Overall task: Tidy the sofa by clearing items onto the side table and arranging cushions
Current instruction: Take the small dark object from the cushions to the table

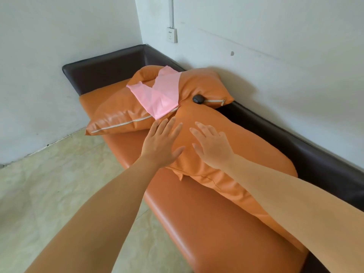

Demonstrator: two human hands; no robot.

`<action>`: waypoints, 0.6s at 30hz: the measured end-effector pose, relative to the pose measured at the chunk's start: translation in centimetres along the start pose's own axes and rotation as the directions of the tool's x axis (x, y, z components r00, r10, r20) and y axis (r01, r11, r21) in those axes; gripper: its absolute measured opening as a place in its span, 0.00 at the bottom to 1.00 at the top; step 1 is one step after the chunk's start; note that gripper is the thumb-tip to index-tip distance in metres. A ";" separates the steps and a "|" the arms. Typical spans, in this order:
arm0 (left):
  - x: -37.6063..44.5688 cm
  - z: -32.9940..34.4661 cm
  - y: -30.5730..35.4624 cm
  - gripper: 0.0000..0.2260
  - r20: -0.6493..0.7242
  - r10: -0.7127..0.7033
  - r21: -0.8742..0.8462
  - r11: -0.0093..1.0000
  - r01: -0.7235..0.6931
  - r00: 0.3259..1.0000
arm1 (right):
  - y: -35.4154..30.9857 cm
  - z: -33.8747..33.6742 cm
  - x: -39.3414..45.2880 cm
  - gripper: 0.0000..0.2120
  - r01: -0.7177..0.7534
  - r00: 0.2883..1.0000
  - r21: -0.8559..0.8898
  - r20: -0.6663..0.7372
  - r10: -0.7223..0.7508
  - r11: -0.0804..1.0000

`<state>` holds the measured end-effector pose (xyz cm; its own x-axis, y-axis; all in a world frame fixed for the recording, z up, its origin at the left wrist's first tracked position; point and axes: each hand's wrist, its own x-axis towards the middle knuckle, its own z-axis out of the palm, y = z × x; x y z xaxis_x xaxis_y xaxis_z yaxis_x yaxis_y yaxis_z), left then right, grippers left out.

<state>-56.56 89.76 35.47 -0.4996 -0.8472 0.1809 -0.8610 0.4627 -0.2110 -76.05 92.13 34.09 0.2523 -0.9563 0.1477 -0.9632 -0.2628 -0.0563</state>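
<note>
Resting flat, fingers spread: left hand [160,143], right hand [211,147] on near cushion [246,150].

No legible text, label or number anywhere.

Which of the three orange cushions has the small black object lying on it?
The far right cushion, against the wall-side backrest: the black object sits by its zipper. The left cushion carries mostly pink cloth; both hands are over the nearest cushion.
</note>
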 end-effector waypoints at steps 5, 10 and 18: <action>4.3 1.9 -2.7 0.32 0.014 0.051 -0.028 0.998 -0.050 0.999 | 0.3 1.3 5.2 0.24 -0.037 0.999 -0.016 -0.027 0.037 0.999; 9.7 4.5 -5.8 0.31 0.017 0.115 -0.052 0.992 -0.114 0.993 | 1.3 2.6 10.3 0.24 -0.107 0.994 -0.058 -0.025 0.106 0.993; 17.8 7.9 -7.6 0.28 0.010 0.203 -0.128 0.971 -0.200 0.979 | 3.3 4.8 16.5 0.23 -0.277 0.961 -0.016 -0.010 0.277 0.961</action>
<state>-58.19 69.10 32.69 -0.6632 -0.7380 0.1243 -0.7484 0.6526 -0.1186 -74.63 74.87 31.55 -0.0253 -0.9904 0.1359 -0.9967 0.0146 -0.0794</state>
